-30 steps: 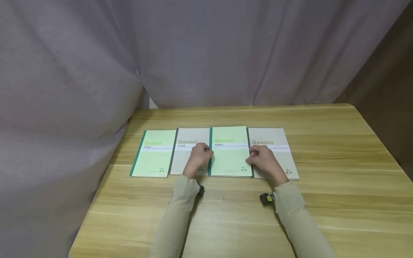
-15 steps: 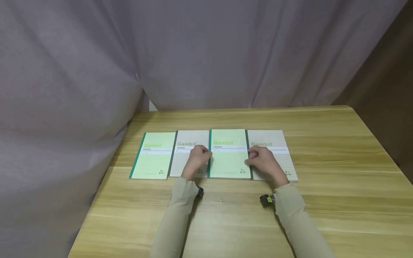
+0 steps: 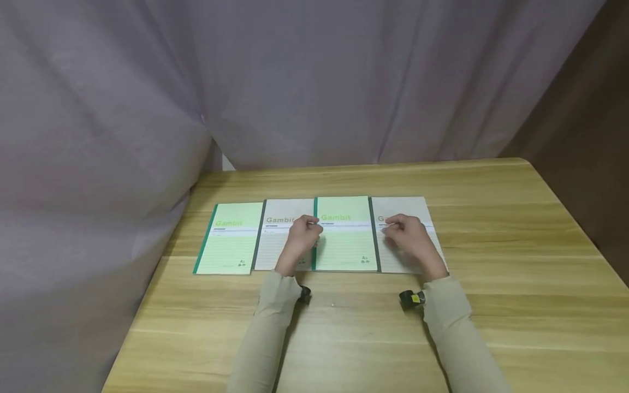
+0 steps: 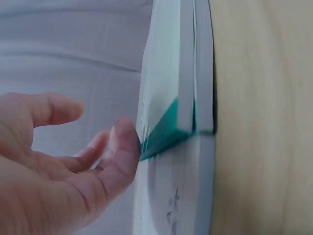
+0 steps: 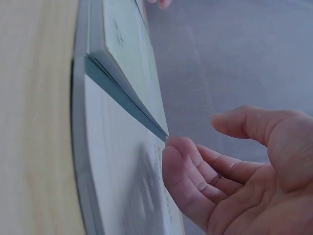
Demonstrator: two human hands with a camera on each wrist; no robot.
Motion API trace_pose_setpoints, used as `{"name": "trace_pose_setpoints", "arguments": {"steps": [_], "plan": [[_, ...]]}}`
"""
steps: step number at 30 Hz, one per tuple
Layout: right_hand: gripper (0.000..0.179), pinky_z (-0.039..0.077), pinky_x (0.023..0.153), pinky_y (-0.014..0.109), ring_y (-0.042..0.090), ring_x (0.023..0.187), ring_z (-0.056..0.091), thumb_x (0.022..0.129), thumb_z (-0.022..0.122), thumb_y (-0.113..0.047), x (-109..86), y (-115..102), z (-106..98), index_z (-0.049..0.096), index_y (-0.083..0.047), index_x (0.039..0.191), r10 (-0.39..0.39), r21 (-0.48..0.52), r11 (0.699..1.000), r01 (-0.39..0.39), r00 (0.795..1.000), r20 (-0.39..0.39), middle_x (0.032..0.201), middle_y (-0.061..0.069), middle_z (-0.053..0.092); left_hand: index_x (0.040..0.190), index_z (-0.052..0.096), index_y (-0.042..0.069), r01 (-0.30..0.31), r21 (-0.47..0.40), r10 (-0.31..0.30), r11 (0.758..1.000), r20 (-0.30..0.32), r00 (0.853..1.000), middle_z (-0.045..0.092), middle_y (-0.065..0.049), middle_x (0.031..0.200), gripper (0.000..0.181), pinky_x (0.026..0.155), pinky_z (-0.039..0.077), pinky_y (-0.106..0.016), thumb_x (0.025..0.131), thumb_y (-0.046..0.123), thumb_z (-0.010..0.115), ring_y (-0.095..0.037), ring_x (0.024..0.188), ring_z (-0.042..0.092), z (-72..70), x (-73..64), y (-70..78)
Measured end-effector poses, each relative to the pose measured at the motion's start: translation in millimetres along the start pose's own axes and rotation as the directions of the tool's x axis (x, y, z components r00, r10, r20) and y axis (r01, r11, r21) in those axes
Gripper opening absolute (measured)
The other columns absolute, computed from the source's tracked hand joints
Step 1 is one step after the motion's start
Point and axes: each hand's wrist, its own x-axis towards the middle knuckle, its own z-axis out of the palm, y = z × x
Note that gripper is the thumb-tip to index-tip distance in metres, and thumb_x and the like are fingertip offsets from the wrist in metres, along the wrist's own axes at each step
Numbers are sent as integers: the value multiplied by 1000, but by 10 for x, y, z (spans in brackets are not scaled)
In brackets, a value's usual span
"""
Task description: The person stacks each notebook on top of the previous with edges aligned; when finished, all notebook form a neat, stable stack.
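Note:
A row of notebooks lies on the table: a green notebook (image 3: 228, 240) at the left, a white notebook (image 3: 282, 210) beside it, then another green notebook (image 3: 344, 243) and a white notebook (image 3: 400, 256) at the right. My left hand (image 3: 301, 237) hovers by the teal spine of the second green notebook, thumb and fingers apart in the left wrist view. That notebook's edge (image 4: 186, 73) shows two layers there. Over the right-hand white notebook is my right hand (image 3: 411, 238), its loosely bent fingers holding nothing. In the right wrist view, its fingertips (image 5: 176, 156) are near the dark spine.
The wooden table (image 3: 363, 338) extends in front of the row and to its right. A grey curtain (image 3: 304, 82) hangs behind the table and down its left side. A small camera (image 3: 411, 299) is strapped at the right wrist.
The second green notebook has settled flat, level with the row. My right hand has let go of its right edge and moved right; the left hand has loosened at the spine.

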Motion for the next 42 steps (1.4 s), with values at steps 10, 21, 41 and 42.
{"name": "trace_pose_setpoints", "arguments": {"steps": [10, 21, 41, 42], "plan": [[36, 51, 75, 27, 31, 90, 67, 97, 61, -13, -23, 34, -119, 63, 14, 121, 22, -7, 1000, -22, 999, -50, 108, 29, 69, 132, 51, -10, -90, -152, 98, 984, 50, 994, 67, -23, 108, 36, 73, 60, -36, 99, 6, 52, -35, 87, 70, 107, -56, 47], [44, 49, 70, 19, 26, 86, 67, 97, 60, -12, -75, 73, -315, 54, 17, 129, 80, 69, 995, -75, 995, -66, 106, 30, 68, 135, 50, -12, -88, -280, 116, 956, 88, 989, 68, -25, 113, 40, 80, 60, -39, 99, 5, 49, -38, 94, 69, 291, -65, 126], [54, 55, 79, 25, 17, 89, 62, 97, 61, -11, -208, 226, -548, 43, 18, 139, 156, 204, 968, -146, 987, -34, 114, 24, 60, 141, 44, -8, 22, -306, 24, 952, 146, 989, 68, -23, 114, 48, 79, 59, -36, 98, 9, 54, -34, 95, 70, 570, -33, 276], [54, 54, 78, 25, 18, 89, 61, 97, 61, -10, -214, 235, -562, 43, 17, 139, 163, 195, 969, -152, 986, -39, 113, 23, 61, 142, 44, -8, 23, -302, 24, 953, 151, 988, 68, -23, 115, 48, 79, 59, -37, 98, 10, 54, -34, 95, 70, 593, -23, 296]]}}
